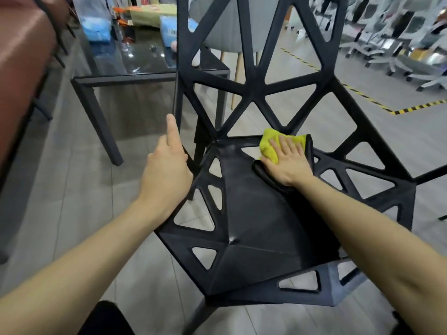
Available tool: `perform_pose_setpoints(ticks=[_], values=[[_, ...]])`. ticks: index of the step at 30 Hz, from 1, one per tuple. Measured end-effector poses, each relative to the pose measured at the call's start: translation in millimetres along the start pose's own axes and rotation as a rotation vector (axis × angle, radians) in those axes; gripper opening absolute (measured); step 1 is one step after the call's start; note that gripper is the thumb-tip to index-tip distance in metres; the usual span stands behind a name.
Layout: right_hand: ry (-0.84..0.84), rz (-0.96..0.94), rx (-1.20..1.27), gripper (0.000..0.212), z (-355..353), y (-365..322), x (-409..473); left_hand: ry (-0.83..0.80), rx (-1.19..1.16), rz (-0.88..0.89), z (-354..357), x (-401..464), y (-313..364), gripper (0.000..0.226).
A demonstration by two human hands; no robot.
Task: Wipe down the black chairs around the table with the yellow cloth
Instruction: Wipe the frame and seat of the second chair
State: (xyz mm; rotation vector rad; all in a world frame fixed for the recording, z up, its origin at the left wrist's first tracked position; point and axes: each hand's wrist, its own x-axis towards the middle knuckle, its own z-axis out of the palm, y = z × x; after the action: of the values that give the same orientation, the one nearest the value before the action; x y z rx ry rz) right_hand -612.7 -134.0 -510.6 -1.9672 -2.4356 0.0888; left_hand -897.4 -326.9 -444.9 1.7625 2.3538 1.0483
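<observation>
A black chair (254, 226) stands on the grey plank floor (79, 189); the yellow cloth (271, 147) lies on its seat, under the right hand's fingers (290, 146). Beyond the fingertips, a dark glass table (125, 78) bears blue packets (96, 27).

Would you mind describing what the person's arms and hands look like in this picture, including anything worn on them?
Both forearms are bare for their whole visible length, with no sleeve in view. The left hand and the right hand are bare too: no gloves, and no rings, watch or wristband show on the sides facing the camera. No markings can be seen on either arm. A dark patch at the bottom edge may be clothing; I cannot tell.
</observation>
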Motion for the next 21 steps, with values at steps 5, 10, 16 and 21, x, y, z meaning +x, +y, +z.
perform_pose_setpoints(ticks=[5,10,16,21], values=[[-0.086,-0.347,0.162,0.079,7.4,-97.9,-33.2,-0.007,0.013,0.007,0.3,4.2,0.0,0.095],[-0.159,-0.518,0.328,0.071,-8.9,-122.2,-114.0,-0.019,-0.027,-0.038,-4.0,3.6,2.1,0.091],[-0.214,-0.619,0.179,0.069,-32.6,-33.9,-202.9,-0.013,-0.087,-0.108,-9.3,-1.4,1.7,0.084],[-0.159,-0.250,0.138,0.075,-8.1,-38.0,-82.4,0.025,-0.093,-0.148,-6.4,-3.4,-0.1,0.065]])
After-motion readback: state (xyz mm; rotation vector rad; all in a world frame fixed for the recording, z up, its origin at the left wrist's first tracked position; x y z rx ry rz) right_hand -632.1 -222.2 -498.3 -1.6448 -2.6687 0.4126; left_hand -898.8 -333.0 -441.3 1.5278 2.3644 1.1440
